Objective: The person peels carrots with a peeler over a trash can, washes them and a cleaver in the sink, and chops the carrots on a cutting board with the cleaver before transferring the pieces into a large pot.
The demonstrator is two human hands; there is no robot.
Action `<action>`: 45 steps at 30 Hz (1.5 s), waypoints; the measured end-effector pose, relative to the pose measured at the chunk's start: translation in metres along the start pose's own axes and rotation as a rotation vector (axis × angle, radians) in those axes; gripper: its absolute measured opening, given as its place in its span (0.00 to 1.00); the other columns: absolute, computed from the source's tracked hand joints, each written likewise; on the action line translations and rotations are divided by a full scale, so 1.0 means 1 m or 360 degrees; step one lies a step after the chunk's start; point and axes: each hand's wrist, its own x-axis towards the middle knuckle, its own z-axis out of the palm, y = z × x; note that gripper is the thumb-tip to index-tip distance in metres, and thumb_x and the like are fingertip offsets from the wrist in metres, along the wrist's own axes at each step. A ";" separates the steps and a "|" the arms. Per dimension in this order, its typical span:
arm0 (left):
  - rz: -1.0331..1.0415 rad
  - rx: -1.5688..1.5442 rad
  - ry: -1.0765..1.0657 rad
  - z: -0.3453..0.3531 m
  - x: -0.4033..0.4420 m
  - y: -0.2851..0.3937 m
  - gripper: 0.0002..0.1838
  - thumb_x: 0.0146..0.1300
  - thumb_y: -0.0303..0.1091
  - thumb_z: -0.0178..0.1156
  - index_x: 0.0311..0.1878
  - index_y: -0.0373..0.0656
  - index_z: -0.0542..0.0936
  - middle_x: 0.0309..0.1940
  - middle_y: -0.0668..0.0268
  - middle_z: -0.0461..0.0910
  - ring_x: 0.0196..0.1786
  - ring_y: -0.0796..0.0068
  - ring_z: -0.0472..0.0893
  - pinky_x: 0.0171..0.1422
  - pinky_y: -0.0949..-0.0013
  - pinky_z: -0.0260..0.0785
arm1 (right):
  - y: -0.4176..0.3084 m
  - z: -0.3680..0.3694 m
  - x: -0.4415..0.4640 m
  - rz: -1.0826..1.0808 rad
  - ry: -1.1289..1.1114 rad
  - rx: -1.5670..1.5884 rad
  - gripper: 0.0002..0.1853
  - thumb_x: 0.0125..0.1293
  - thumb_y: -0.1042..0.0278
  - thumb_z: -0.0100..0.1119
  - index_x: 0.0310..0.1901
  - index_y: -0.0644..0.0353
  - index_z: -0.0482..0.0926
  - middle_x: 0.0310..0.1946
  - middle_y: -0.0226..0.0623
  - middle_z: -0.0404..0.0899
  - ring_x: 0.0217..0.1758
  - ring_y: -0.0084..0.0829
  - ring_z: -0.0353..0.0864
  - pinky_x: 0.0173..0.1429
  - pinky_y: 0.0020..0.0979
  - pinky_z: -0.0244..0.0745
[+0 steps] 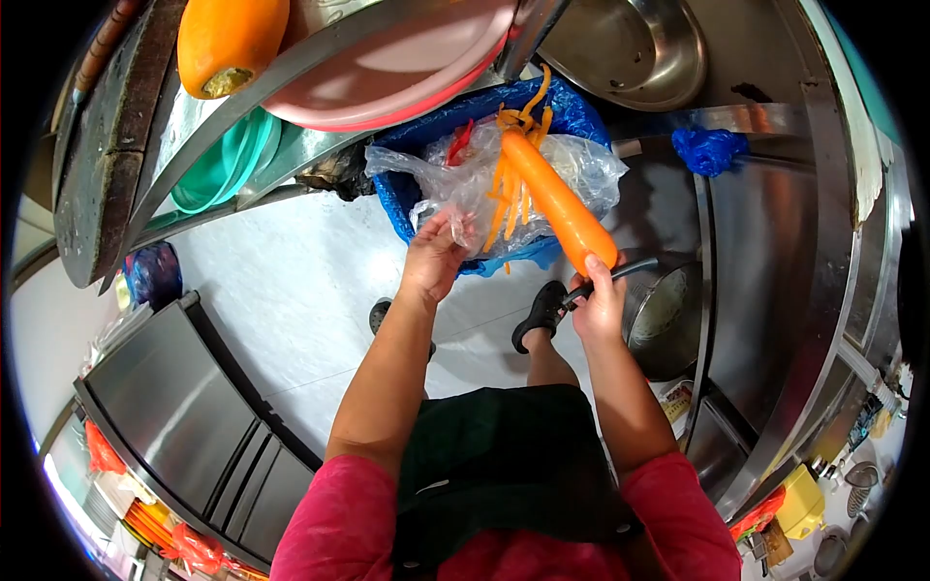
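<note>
My right hand [601, 308] is closed around the lower end of a long, peeled-looking orange carrot [559, 201]. The same hand also grips a slim black tool [625, 270], whose working end I cannot make out. My left hand [436, 254] pinches the edge of a clear plastic bag [465, 208]. That bag lies crumpled over a blue-lined bin [392, 198] below both hands. Long orange peelings [502, 198] hang over the bag, near the carrot's far end.
Pink basins [407, 82] and green bowls [228, 165] stand on the metal shelf at upper left, near a large orange gourd-like fruit [232, 44]. A steel basin [630, 48] sits at upper right. A metal pot [666, 315] is beside my right leg.
</note>
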 end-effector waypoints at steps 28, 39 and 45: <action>-0.0242 0.0772 -0.0480 0.000 -0.106 0.015 0.34 0.48 0.32 0.59 0.60 0.39 0.58 0.40 0.61 0.72 0.44 0.69 0.74 0.50 0.68 0.67 | 0.199 -0.114 0.066 0.0889 0.0188 -0.0673 0.18 0.50 0.63 0.64 0.43 0.59 0.76 0.26 0.30 0.76 0.19 0.17 0.66 0.19 0.24 0.59; -0.0179 0.0924 -0.0467 -0.073 -0.075 0.009 0.44 0.41 0.35 0.66 0.60 0.33 0.54 0.42 0.54 0.73 0.44 0.67 0.75 0.50 0.69 0.66 | 0.464 -0.130 0.168 0.0482 -0.0269 -0.2439 0.15 0.51 0.60 0.62 0.37 0.61 0.75 0.23 0.37 0.77 0.25 0.39 0.75 0.32 0.39 0.70; -0.0092 0.1360 -0.0994 -0.047 -0.044 0.022 0.55 0.31 0.32 0.71 0.65 0.36 0.51 0.44 0.49 0.72 0.40 0.60 0.78 0.43 0.67 0.71 | 0.470 -0.150 0.176 0.0408 -0.0216 -0.2472 0.14 0.53 0.60 0.60 0.35 0.62 0.74 0.23 0.41 0.77 0.27 0.43 0.76 0.33 0.40 0.70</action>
